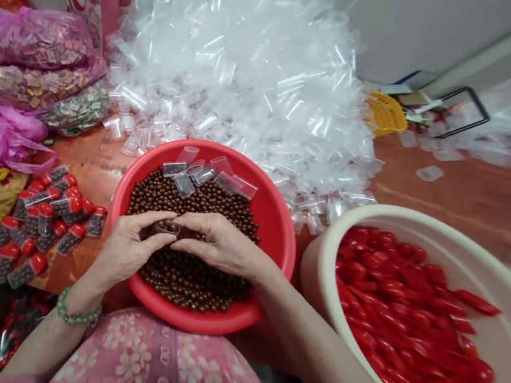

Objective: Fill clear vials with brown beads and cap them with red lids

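Note:
Over a red basin (289, 249) of small brown balls (199, 296), my two hands meet at a clear plastic tube (168, 227) with a few balls at its mouth. My left hand (133, 246) is closed round the tube with thumb and fingers. From the other side, the thumb and fingertips of my right hand (217, 243) curve in and grip the tube's edge; its lower part is hidden. Several empty clear tubes (184, 183) lie on the balls at the basin's far side.
Behind the basin rises a large heap of clear tubes (255, 74). At right stands a cream tub (322, 261) of red plastic caps (395, 293). Filled, red-capped tubes (45, 218) lie at left, near pink bags of small packets (45, 45). A yellow basket (386, 114) sits farther back.

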The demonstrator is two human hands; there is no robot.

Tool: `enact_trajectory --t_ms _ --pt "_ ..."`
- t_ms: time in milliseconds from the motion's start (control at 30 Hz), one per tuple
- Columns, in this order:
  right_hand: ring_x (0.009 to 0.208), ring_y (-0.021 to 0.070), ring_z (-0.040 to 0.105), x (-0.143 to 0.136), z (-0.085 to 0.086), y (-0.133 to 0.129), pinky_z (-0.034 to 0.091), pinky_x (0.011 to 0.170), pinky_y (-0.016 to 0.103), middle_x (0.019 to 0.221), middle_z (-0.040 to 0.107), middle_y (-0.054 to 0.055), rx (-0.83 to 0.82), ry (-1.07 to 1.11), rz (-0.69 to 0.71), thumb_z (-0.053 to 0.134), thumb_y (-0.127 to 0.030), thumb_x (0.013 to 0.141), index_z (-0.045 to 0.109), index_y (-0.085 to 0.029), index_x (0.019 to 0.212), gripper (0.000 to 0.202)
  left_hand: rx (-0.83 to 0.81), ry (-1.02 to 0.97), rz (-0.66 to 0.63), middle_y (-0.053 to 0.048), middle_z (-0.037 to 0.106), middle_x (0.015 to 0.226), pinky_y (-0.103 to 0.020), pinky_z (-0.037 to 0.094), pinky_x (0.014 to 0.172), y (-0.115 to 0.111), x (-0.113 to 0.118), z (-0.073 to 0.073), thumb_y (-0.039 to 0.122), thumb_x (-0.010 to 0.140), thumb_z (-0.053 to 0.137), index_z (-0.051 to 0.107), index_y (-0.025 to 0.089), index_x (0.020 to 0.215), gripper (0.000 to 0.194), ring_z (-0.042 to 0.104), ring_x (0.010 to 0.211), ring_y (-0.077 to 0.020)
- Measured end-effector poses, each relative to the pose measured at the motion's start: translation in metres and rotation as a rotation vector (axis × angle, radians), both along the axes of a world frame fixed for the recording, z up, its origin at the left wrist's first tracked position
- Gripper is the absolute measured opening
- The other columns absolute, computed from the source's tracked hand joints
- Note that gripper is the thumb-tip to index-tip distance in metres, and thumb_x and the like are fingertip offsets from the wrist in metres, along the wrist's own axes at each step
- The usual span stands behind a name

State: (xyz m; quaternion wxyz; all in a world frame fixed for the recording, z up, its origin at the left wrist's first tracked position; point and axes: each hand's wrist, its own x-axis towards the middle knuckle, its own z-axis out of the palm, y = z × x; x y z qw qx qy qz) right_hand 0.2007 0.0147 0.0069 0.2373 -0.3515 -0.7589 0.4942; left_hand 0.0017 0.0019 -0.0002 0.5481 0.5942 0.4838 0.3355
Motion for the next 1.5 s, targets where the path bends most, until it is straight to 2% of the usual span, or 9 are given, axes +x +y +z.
enact_trajectory --t_ms 167,367,533,633,800,867,967,1133,1500 --pt "0.094 0.0225 0.067 0.019 0.005 0.01 0.049 0.087 0.036 0.102 0.073 0.011 0.127 -0.434 -0.135 0.057 -0.022 0.09 0.069 -0.015 0.107 0.022 0.008 -0.085 0.1 -0.005 0.077 0.102 -0.029 0.054 0.092 0.002 0.0 0.007 0.026 0.079 0.072 0.074 0.018 0.098 0.021 0.07 0.096 -0.0174" --pt "0.096 0.0229 0.067 0.035 0.015 -0.002 0.05 0.088 0.035 0.102 0.073 0.011 0.22 -0.634 -0.262 0.053 -0.023 0.093 0.069 -0.016 0.101 0.019 -0.034 -0.009 -0.089 -0.005 0.076 0.102 -0.028 0.056 0.088 0.001 -0.004 0.011 0.027 0.08 0.071 0.075 0.02 0.097 0.018 0.071 0.094 -0.018" --pt "0.098 0.0204 0.067 0.086 0.032 -0.049 0.05 0.091 0.034 0.106 0.073 0.009 0.324 -0.57 -0.753 0.049 -0.027 0.095 0.068 -0.018 0.108 0.024 -0.046 0.08 0.006 -0.001 0.076 0.104 -0.026 0.055 0.09 0.01 -0.011 0.003 0.036 0.079 0.073 0.071 0.025 0.101 0.025 0.069 0.096 -0.0168" --pt "0.106 0.027 0.065 0.143 0.027 -0.08 0.047 0.098 0.042 0.11 0.071 0.013 0.256 -0.855 -1.01 0.048 -0.03 0.094 0.067 -0.015 0.111 0.03 -0.07 0.108 -0.069 -0.001 0.076 0.103 -0.024 0.054 0.088 0.017 -0.01 -0.001 0.039 0.077 0.075 0.071 0.024 0.101 0.028 0.069 0.095 -0.0163" --pt "0.132 0.0403 0.048 0.222 -0.015 -0.116 0.041 0.108 0.051 0.148 0.044 0.023 -0.25 -1.156 -0.821 0.072 -0.048 0.072 0.043 -0.012 0.145 0.086 0.004 0.138 -0.036 -0.002 0.076 0.101 -0.023 0.053 0.086 0.018 -0.007 -0.003 0.039 0.079 0.073 0.07 0.022 0.101 0.028 0.069 0.093 -0.0165" --pt "0.137 0.0388 0.043 0.229 -0.033 -0.124 0.041 0.109 0.048 0.153 0.037 0.021 -0.288 -1.123 -0.717 0.07 -0.049 0.072 0.035 -0.016 0.15 0.092 0.002 0.175 -0.085 -0.003 0.075 0.101 -0.024 0.053 0.083 0.017 -0.006 -0.003 0.038 0.078 0.074 0.07 0.02 0.101 0.029 0.069 0.09 -0.0167" --pt "0.123 0.0424 0.055 0.22 -0.048 -0.133 0.047 0.099 0.052 0.151 0.034 0.028 -0.221 -1.164 -0.674 0.066 -0.032 0.072 0.036 -0.014 0.15 0.085 -0.006 0.153 -0.069 -0.004 0.075 0.099 -0.024 0.052 0.082 0.016 -0.003 0.0 0.036 0.079 0.073 0.069 0.019 0.101 0.028 0.068 0.089 -0.0163" --pt "0.113 0.0502 0.054 0.201 -0.049 -0.132 0.045 0.092 0.059 0.14 0.042 0.035 -0.092 -1.148 -0.662 0.058 -0.022 0.075 0.044 -0.007 0.141 0.07 -0.046 0.071 -0.044 -0.005 0.075 0.092 -0.026 0.053 0.08 0.018 0.002 0.005 0.035 0.077 0.074 0.07 0.017 0.095 0.026 0.068 0.085 -0.0163" --pt "0.1 0.0318 0.068 0.206 -0.046 -0.138 0.053 0.088 0.04 0.11 0.068 0.012 -0.161 -0.918 -0.898 0.057 -0.035 0.079 0.052 -0.024 0.121 0.043 -0.046 0.071 -0.078 -0.004 0.074 0.092 -0.025 0.051 0.078 0.02 0.003 0.002 0.032 0.078 0.073 0.07 0.017 0.094 0.022 0.066 0.084 -0.015"
